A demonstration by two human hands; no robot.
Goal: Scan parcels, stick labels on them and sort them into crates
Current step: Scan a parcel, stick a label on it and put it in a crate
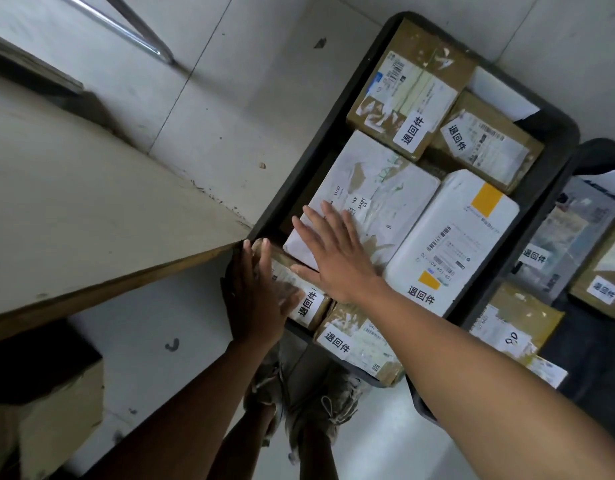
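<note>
A black crate (333, 109) on the floor holds several parcels, most with a white label printed in black characters. My left hand (255, 299) lies flat with straight fingers on a small brown box (311, 304) at the crate's near left corner. My right hand (337, 252) presses flat, fingers spread, on a large white parcel (378, 188) in the crate's middle. Beside that one lies a white padded mailer with yellow patches (465, 237). Two brown boxes (408, 84) fill the far end, and another brown box (361, 344) sits at the near edge.
A second dark crate (583, 161) with more labelled parcels stands to the right. A wooden table edge (108, 292) runs along the left, with a cardboard box (56, 410) beneath it. My shoes (313, 400) stand on the pale tiled floor below the crate.
</note>
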